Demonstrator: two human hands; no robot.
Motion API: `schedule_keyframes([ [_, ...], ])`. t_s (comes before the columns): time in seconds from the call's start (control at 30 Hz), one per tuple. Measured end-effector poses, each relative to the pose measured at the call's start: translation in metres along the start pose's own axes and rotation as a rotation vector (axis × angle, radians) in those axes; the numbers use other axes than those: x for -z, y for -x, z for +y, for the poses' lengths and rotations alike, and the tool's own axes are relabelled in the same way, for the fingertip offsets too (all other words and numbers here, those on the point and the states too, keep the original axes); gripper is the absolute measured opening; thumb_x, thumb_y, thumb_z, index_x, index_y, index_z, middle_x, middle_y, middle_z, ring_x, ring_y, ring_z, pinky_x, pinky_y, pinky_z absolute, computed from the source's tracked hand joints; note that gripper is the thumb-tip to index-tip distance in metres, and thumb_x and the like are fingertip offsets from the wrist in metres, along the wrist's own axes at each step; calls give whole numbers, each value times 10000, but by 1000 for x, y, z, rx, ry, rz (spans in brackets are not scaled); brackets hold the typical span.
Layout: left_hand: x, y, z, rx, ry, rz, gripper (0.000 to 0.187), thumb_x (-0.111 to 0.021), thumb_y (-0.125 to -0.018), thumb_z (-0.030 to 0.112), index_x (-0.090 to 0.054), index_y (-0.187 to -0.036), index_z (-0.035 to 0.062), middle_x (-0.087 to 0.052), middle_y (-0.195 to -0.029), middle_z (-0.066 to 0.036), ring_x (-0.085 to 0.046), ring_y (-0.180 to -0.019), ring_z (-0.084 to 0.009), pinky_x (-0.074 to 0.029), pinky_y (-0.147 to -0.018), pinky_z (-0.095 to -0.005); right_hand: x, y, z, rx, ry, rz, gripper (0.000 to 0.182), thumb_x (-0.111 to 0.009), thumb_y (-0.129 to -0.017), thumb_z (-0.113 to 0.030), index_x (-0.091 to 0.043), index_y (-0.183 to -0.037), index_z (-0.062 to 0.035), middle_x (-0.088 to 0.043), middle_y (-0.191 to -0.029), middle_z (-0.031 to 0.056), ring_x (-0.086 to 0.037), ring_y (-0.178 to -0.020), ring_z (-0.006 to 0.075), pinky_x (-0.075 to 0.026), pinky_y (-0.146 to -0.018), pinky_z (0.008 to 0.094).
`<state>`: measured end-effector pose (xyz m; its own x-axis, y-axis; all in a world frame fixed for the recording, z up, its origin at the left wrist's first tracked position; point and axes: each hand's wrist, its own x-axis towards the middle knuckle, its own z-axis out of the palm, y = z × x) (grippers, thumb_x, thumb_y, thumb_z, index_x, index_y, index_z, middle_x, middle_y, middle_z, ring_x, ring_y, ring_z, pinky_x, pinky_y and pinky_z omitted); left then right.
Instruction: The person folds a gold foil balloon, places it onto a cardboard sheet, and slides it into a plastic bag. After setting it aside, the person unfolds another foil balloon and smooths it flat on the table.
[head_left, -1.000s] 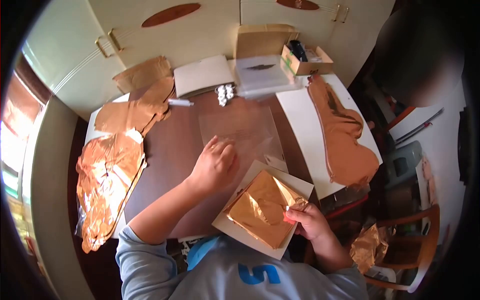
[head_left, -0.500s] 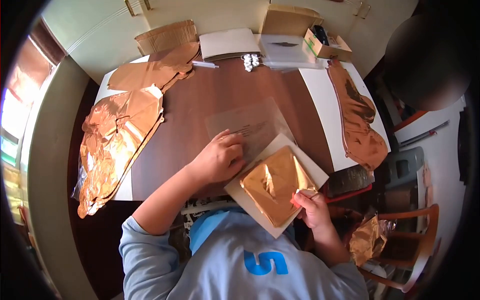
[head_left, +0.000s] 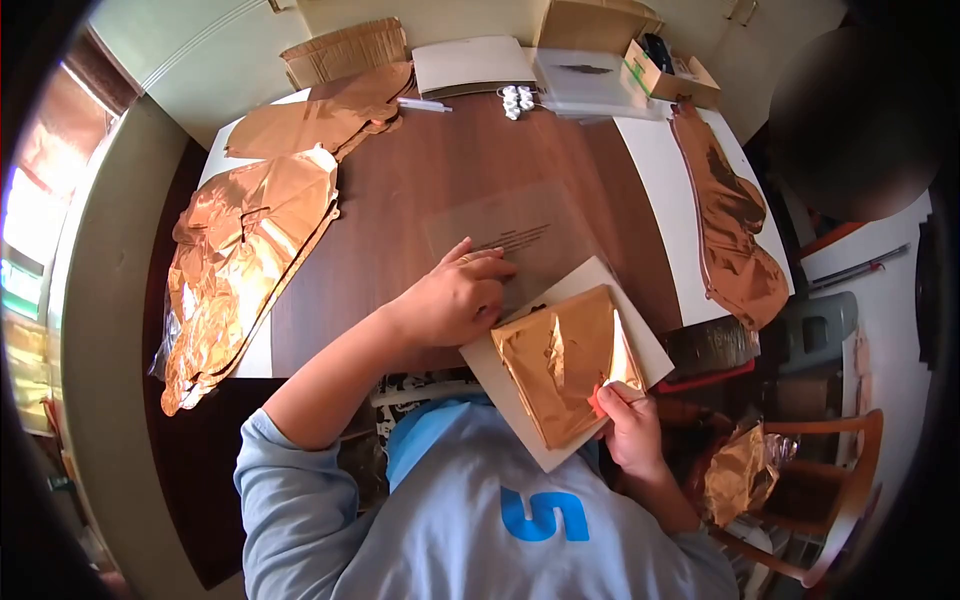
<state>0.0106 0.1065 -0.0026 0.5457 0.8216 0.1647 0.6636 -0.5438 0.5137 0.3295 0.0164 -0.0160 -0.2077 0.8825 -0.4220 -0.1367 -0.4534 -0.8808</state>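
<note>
My right hand [head_left: 634, 428] is closed on the lower right edge of a white card [head_left: 640, 350], with the thumb on top. A folded gold foil balloon [head_left: 575, 350] lies flat on the card, and a small red piece [head_left: 599, 398] shows beside the thumb. The card is tilted at the table's near edge. My left hand [head_left: 462, 300] rests on a clear plastic bag [head_left: 540, 215] with printed lines, index finger stretched out and other fingers partly bent. Its fingertips touch the bag, and its knuckles are close to the card's left corner.
Gold foil shapes [head_left: 250, 230] are piled at the left, with another foil shape [head_left: 735, 225] at the right. Along the back are a white stack [head_left: 475, 65], small white rolls [head_left: 517, 101] and an open carton [head_left: 675, 75]. A wooden chair [head_left: 860, 480] stands at right.
My left hand has shifted slightly right over the plastic bag, its index finger stretching further across it. The card and foil stay in my right hand. The whole view has tilted slightly.
</note>
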Motion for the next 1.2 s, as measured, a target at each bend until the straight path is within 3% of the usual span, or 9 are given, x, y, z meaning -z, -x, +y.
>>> schedule_keyframes([
  [0.17,12,0,5,91,121,-36,108,-745,-807,117,-655,-795,58,-608,-1311,-158,-510,-1330,-340,-309,-1163,-587,-11,4,4,129,242,130,241,-650,-976,-232,-694,-912,-4,-637,-771,6,-575,-620,78,-464,-487,236],
  [0.67,1,0,25,-158,-59,228,124,-730,-807,121,-665,-898,65,-617,-1251,-112,-512,-1321,-340,-320,-1147,-584,-37,2,35,155,23,203,265,-629,-997,-266,-677,-919,-17,-633,-776,7,-577,-613,78,-474,-520,236],
  [0.77,1,9,35,-91,-38,355,182,-791,-782,133,-673,-913,86,-623,-1249,-117,-476,-1349,-401,-285,-1158,-580,-31,-10,57,41,-231,93,206,-650,-992,-240,-679,-1010,-37,-677,-894,19,-603,-677,70,-511,-527,244],
  [0.87,7,28,47,33,-136,605,291,-739,-831,129,-656,-1100,53,-475,-1416,-168,-400,-1393,-379,-293,-1155,-528,-37,-11,57,10,-366,-3,188,-653,-988,-240,-674,-1056,-66,-703,-970,34,-639,-695,89,-540,-518,254],
  [0.97,-14,44,44,324,552,965,579,-708,-890,124,-437,-1394,39,-354,-1510,-209,-405,-1383,-340,-332,-1137,-479,-40,-12,60,-45,-411,-39,200,-661,-981,-238,-676,-1075,-62,-712,-997,47,-658,-701,105,-545,-504,260],
  [1.03,-22,44,50,558,1298,1130,694,-699,-906,126,-315,-1477,31,-370,-1505,-205,-434,-1357,-322,-372,-1115,-465,-49,-9,53,-91,-409,-35,206,-664,-980,-238,-677,-1072,-54,-710,-992,49,-664,-685,116,-547,-501,263],
  [1.07,-17,49,55,623,1525,1024,754,-689,-924,118,-227,-1511,19,-412,-1473,-198,-469,-1318,-300,-419,-1076,-452,-51,-8,51,-98,-384,-64,215,-665,-979,-241,-678,-1072,-48,-709,-990,49,-665,-673,123,-549,-499,267],
  [1.1,-9,48,65,731,1673,977,724,-694,-918,88,-272,-1501,11,-555,-1336,-171,-568,-1201,-273,-483,-1008,-430,-52,-7,50,-104,-358,-95,223,-667,-978,-244,-679,-1072,-41,-708,-989,48,-666,-662,130,-552,-498,271],
  [1.2,-9,63,63,764,1692,670,508,-693,-921,63,-478,-1377,0,-662,-1173,-118,-645,-1068,-222,-542,-918,-377,-62,-2,44,-98,-318,-102,248,-671,-976,-256,-680,-1070,-27,-704,-982,53,-670,-633,152,-559,-495,283],
])
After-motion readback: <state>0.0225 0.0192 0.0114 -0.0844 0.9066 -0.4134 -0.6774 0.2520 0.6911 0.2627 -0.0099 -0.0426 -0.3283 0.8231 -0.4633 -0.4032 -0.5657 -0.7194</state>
